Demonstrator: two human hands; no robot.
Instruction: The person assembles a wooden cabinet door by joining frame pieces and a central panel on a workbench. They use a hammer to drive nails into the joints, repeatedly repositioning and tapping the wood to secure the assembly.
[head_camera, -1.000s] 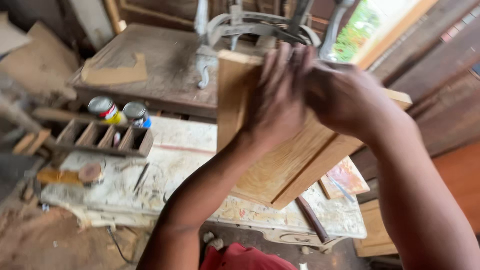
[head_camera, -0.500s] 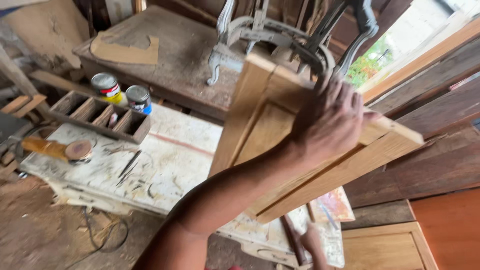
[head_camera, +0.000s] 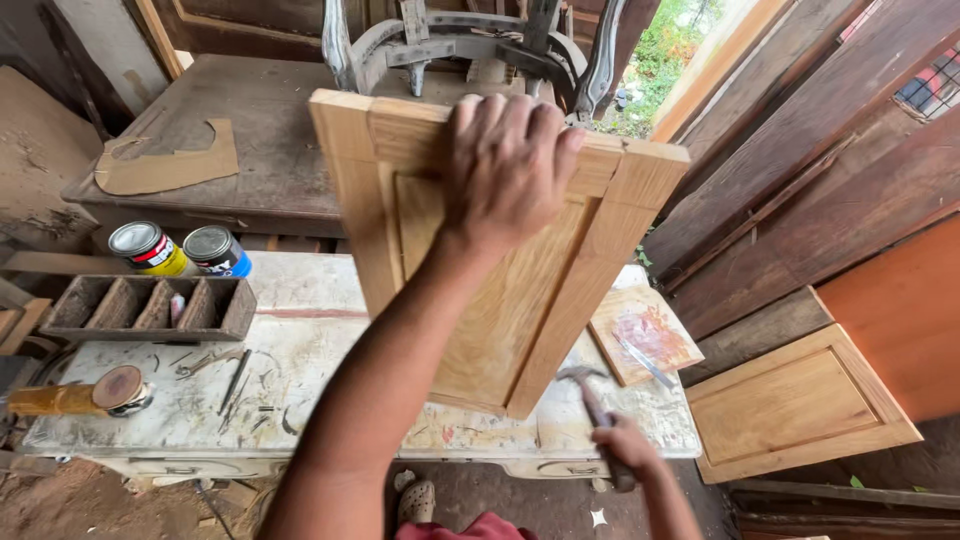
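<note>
A light wooden panel door (head_camera: 500, 320) stands on edge on the paint-stained workbench (head_camera: 300, 370), tilted slightly. My left hand (head_camera: 505, 165) grips its top rail, fingers curled over the far side. My right hand (head_camera: 625, 450) is low at the bench's front edge, closed around the handle of a hammer (head_camera: 585, 385). The hammer's head sits just right of the door's lower corner, close to it; I cannot tell if they touch.
Two paint tins (head_camera: 180, 250) and a divided wooden tray (head_camera: 145, 305) sit at the bench's left, with a bottle (head_camera: 75, 395) lying on its side. A small board (head_camera: 645, 335) lies at right. Another panel door (head_camera: 800, 400) rests on the floor. A metal frame (head_camera: 470, 40) stands behind.
My right hand left the door, dropped below the bench edge and now holds a hammer. My left hand stays on the top rail, and the door has turned to face me.
</note>
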